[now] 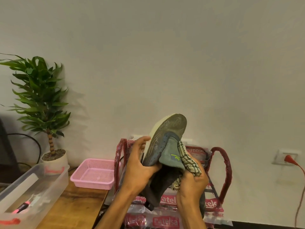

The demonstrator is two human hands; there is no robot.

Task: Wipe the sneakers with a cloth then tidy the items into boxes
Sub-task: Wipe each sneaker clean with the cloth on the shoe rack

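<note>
Sneaker point(165, 134) sits gripped in left hand point(138, 169) while right hand point(193, 182) clutches cloth point(188, 157).

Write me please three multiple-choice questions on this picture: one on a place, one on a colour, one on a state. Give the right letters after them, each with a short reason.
1. Where does the pink basket stand?
A. on the floor
B. on the wooden table
C. on a shelf on the wall

2. What colour is the plug in the wall socket?
A. red
B. white
C. green

3. What does the right hand hold?
A. nothing, it is open
B. a brush
C. the patterned cloth, pressed against the sneaker

Answers:
1 B: the basket sits on the tabletop, at its far end.
2 A: the plug and its cord are both red.
3 C: its fingers curl round the cloth, while the left hand grips the sneaker with the toe up.
</note>
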